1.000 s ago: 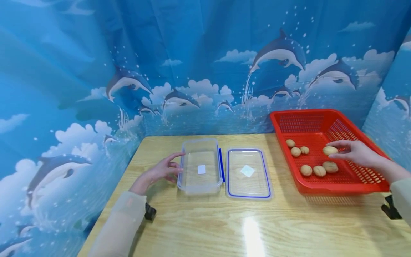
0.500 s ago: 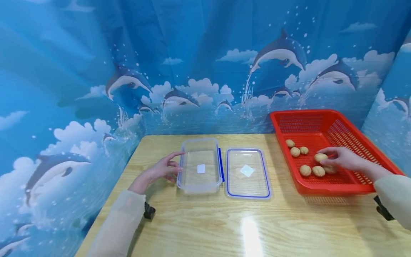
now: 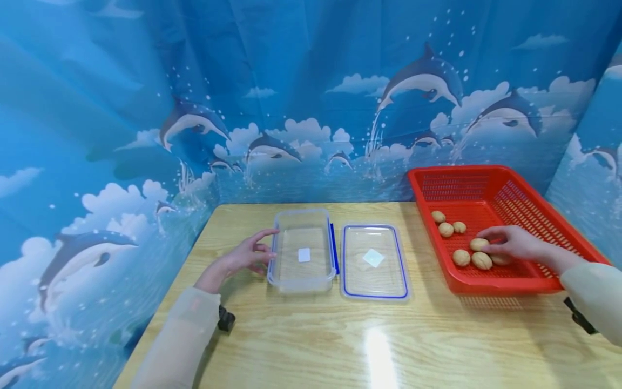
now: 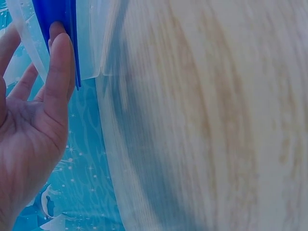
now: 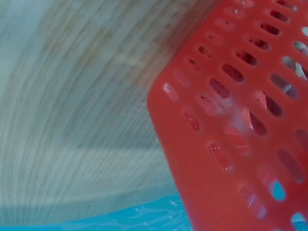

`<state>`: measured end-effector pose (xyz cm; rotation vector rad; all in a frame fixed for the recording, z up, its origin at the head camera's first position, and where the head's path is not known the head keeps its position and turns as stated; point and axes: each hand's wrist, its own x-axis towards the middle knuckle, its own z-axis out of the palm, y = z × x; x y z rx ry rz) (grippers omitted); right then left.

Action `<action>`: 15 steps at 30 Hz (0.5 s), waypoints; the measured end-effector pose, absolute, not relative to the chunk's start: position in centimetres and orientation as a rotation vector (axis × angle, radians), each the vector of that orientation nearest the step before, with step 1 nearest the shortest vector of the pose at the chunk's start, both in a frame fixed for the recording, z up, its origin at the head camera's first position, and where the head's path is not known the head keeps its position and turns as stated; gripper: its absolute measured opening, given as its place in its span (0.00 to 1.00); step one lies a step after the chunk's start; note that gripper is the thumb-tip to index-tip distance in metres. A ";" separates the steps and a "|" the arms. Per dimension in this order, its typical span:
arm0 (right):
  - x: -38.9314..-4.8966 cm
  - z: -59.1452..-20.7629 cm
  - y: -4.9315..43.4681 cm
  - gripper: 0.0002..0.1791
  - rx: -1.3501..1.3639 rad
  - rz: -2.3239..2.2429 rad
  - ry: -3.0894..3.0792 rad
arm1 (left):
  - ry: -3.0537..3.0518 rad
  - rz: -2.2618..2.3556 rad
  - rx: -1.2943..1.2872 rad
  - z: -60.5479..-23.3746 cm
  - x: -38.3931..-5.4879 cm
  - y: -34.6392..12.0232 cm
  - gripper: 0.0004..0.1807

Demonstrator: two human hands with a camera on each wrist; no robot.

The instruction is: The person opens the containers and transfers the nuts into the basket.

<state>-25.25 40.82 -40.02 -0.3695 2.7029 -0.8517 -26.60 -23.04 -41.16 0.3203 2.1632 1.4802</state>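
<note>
In the head view my right hand (image 3: 519,243) is inside the red basket (image 3: 459,283), pinching a walnut (image 3: 478,245) between thumb and fingers. Just below and beside it lie more walnuts, one (image 3: 482,261) in front and another partly covered by the hand. My left hand (image 3: 250,254) rests at the left side of a clear plastic food container (image 3: 302,275), its fingers loosely bent and touching the rim. The left wrist view has the left hand (image 4: 36,125) next to the container's blue flap (image 4: 60,29). Only the basket's perforated wall (image 5: 211,159) shows in the right wrist view, the right hand being hidden.
The container's clear lid (image 3: 375,286) with a blue seal lies flat between container and basket. Several walnuts (image 3: 446,230) sit in the basket's left part. A dolphin-printed curtain (image 3: 311,97) stands behind the wooden table (image 3: 301,346).
My right hand has moved left and slightly down inside the basket with the walnut, bringing it close to the front group of walnuts. The left hand has stayed at the container.
</note>
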 end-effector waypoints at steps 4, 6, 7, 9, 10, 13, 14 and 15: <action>-25.1 -39.6 40.9 0.29 -0.352 -0.889 2.739 | 2.168 1.476 0.335 -41.2 -26.7 -23.1 0.39; -24.8 -39.2 41.0 0.30 -0.333 -0.903 2.770 | 2.166 1.474 0.348 -41.2 -26.7 -23.0 0.39; -24.7 -39.0 41.0 0.30 -0.325 -0.915 2.781 | 2.164 1.475 0.350 -41.3 -26.6 -23.0 0.39; -24.5 -38.4 41.0 0.31 -0.296 -0.936 2.800 | 2.157 1.480 0.353 -41.4 -26.6 -23.0 0.39; -24.4 -38.0 40.9 0.32 -0.286 -0.946 2.808 | 2.154 1.483 0.354 -41.4 -26.6 -23.0 0.39; -24.0 -36.9 40.6 0.32 -0.277 -0.982 2.837 | 2.150 1.483 0.346 -41.3 -26.4 -23.0 0.38; -23.8 -36.5 40.4 0.32 -0.275 -0.989 2.851 | 2.150 1.482 0.348 -41.2 -26.3 -23.0 0.38; -23.7 -36.1 40.3 0.32 -0.274 -0.995 2.870 | 2.150 1.479 0.350 -41.1 -26.3 -23.0 0.39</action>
